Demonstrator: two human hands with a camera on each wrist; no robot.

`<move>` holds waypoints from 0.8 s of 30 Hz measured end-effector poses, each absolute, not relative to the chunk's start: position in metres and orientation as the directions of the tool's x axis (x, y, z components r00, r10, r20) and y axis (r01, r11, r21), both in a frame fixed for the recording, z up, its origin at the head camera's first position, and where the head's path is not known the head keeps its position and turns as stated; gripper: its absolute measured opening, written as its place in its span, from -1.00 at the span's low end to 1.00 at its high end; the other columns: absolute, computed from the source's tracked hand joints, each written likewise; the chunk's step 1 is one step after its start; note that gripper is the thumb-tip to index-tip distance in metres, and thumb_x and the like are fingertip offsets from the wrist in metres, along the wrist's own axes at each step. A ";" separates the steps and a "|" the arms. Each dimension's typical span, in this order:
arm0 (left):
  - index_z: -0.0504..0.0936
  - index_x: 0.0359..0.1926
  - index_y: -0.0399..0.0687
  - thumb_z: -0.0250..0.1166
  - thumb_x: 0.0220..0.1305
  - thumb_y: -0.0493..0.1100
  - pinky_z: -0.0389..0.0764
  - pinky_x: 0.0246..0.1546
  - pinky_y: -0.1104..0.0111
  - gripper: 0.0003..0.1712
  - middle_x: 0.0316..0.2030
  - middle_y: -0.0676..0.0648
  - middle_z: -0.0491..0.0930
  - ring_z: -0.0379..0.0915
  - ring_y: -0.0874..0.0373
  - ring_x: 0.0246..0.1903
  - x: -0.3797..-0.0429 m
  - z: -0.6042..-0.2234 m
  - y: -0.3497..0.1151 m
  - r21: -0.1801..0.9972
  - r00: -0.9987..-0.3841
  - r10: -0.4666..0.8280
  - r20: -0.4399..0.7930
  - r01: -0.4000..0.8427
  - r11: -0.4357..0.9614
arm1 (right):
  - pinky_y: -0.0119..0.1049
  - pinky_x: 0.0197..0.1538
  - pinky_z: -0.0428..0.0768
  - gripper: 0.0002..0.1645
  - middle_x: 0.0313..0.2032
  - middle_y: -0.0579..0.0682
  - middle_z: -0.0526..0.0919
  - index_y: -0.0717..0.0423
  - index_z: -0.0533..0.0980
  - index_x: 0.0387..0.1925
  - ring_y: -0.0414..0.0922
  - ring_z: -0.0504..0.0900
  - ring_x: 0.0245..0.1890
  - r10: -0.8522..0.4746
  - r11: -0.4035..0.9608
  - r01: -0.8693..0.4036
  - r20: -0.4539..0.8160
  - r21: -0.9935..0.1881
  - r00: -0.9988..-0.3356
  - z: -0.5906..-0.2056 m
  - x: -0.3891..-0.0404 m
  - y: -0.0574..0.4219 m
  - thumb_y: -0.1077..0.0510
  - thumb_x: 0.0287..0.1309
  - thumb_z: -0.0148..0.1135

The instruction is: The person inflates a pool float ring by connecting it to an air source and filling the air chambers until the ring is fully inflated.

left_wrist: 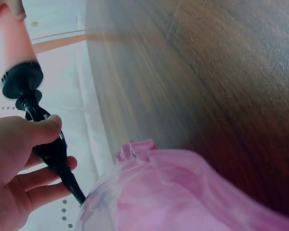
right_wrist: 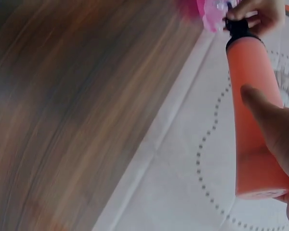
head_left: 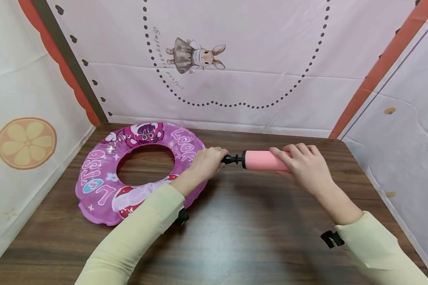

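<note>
My left hand grips the black handle of a hand pump, with the thumb and fingers around it. Past those fingers the pump's tapered black nozzle runs down to the surface of a purple-pink inflatable swim ring; its tip is hidden there. My right hand holds the pump's pink barrel, its thumb lying along the side in the right wrist view. A short black length shows between barrel and handle. The pump is held roughly level above the table. The ring looks puffed up and lies flat.
The dark wood-grain table carries the ring on its left side. A pale printed cloth with a rabbit figure hangs along the back, and more cloth walls the left and right sides.
</note>
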State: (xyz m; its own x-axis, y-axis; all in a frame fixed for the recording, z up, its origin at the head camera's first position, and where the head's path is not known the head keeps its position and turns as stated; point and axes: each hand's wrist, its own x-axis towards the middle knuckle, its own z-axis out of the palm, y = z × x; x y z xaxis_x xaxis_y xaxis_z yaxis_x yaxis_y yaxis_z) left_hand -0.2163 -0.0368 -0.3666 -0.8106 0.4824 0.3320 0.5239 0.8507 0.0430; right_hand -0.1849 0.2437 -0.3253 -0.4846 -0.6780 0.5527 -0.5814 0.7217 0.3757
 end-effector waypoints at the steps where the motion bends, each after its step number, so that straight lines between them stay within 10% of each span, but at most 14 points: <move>1: 0.58 -0.18 -0.04 0.35 0.07 -0.12 0.60 -0.42 0.23 -0.73 -0.32 -0.02 0.63 0.59 0.04 -0.35 -0.216 -0.366 -0.037 0.043 -0.813 0.483 0.325 0.522 0.852 | -0.02 -0.35 0.42 -0.20 -0.29 0.08 0.57 -0.10 0.45 0.06 0.13 0.52 -0.28 -0.674 0.726 -0.582 0.551 0.367 -0.493 -0.324 -0.184 0.249 -0.05 -0.36 0.52; 13: 0.60 -0.20 -0.03 0.36 0.06 -0.12 0.60 -0.42 0.22 -0.75 -0.34 -0.01 0.63 0.58 0.04 -0.33 -0.220 -0.367 -0.038 0.054 -0.816 0.482 0.320 0.524 0.850 | 0.12 -0.28 0.40 -0.26 -0.32 0.17 0.57 -0.08 0.47 0.04 0.23 0.50 -0.28 -0.596 0.784 -0.536 0.619 0.312 -0.512 -0.307 -0.169 0.318 -0.39 0.26 -0.46; 24: 0.61 -0.15 -0.06 0.37 0.04 -0.17 0.61 -0.40 0.24 -0.70 -0.30 -0.04 0.64 0.59 0.05 -0.35 -0.221 -0.371 -0.036 0.031 -0.776 0.512 0.370 0.561 0.827 | 0.05 -0.35 0.38 -0.49 -0.36 0.17 0.52 -0.02 0.48 0.00 0.18 0.48 -0.37 -0.642 0.744 -0.541 0.643 0.391 -0.418 -0.332 -0.185 0.237 -0.03 -0.05 0.26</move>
